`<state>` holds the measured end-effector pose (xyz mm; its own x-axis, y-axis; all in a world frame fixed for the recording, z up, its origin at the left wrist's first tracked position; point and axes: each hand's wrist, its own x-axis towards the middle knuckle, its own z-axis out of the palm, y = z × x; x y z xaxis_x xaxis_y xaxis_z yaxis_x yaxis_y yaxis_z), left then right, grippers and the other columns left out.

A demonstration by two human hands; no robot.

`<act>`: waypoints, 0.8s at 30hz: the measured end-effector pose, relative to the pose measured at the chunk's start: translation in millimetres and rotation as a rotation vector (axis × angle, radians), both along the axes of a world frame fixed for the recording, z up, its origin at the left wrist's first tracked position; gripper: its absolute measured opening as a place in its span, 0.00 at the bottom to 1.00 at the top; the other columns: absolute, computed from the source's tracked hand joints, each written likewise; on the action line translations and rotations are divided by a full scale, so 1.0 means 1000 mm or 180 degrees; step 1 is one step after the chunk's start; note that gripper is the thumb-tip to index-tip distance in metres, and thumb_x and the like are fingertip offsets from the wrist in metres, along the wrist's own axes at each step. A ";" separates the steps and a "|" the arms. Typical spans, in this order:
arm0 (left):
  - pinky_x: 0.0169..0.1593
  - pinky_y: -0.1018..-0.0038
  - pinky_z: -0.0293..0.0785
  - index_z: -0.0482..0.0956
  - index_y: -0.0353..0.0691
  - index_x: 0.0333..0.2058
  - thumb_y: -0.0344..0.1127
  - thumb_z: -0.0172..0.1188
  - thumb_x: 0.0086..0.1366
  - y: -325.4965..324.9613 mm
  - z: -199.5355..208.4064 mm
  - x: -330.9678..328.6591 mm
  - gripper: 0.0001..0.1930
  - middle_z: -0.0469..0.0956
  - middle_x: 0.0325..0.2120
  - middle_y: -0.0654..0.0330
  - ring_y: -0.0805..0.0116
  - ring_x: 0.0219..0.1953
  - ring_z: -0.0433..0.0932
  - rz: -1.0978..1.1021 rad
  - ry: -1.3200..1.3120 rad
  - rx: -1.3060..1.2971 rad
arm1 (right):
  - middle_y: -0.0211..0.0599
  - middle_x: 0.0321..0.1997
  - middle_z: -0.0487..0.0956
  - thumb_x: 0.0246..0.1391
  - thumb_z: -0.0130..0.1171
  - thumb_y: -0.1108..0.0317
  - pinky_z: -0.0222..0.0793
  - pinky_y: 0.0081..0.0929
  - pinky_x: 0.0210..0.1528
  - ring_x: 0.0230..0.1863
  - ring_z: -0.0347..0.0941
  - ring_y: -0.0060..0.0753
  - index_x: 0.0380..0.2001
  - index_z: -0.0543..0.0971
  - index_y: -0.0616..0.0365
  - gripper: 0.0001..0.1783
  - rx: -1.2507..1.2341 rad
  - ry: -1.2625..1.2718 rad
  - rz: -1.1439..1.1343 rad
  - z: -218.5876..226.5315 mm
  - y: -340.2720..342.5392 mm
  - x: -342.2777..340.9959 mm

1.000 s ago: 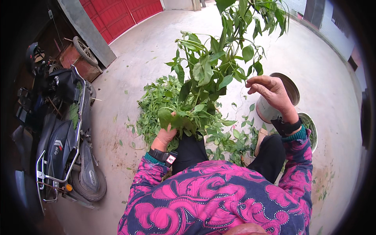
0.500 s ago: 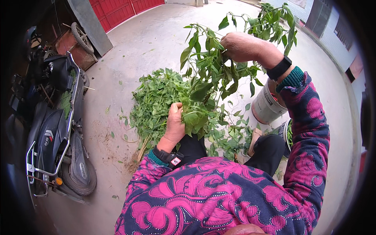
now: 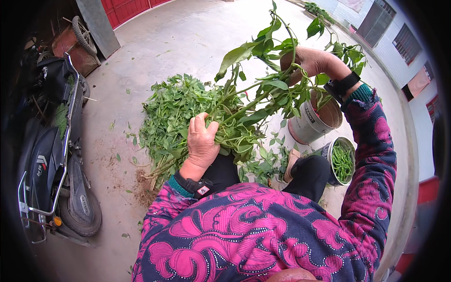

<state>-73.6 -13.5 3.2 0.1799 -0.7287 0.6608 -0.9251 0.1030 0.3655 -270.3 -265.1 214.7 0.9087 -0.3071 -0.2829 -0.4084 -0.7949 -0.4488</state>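
A leafy green pepper plant (image 3: 256, 101) stretches slantwise between my hands, its stems bare in places. My left hand (image 3: 202, 141) is closed around its lower stems, with the thumb and forefinger near each other. Higher up and to the right, my right hand (image 3: 307, 63) grips the upper branches; leaves partly cover its fingers. Behind my left hand lies a heap of cut or pulled plants (image 3: 176, 105). Roots with soil (image 3: 144, 187) stick out at the lower left.
Right of my knee stands a bucket of green peppers (image 3: 342, 162), with a taller pale bucket (image 3: 307, 124) beyond it. Loose leaves (image 3: 265, 162) litter the concrete around my foot. A black electric scooter (image 3: 51, 155) is parked at the left, near a red gate (image 3: 129, 10).
The plant between my hands has swung to a longer slant, baring its stems. My right hand has shifted along the branches, and more of the pepper bucket shows.
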 end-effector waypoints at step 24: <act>0.46 0.61 0.71 0.73 0.34 0.31 0.24 0.61 0.45 -0.013 -0.033 0.000 0.11 0.73 0.37 0.49 0.46 0.43 0.71 -0.0547 0.0436 0.0130 | 0.42 0.33 0.74 0.48 0.62 0.64 0.67 0.31 0.43 0.38 0.71 0.37 0.34 0.76 0.65 0.14 -0.0990 -0.1605 -0.0170 -0.068 0.021 -0.049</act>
<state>-74.0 -26.7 -29.9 0.1368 -0.7821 0.6079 -0.8366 0.2374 0.4937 -319.7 -244.4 146.9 0.8885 -0.3553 0.2903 -0.2483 -0.9044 -0.3469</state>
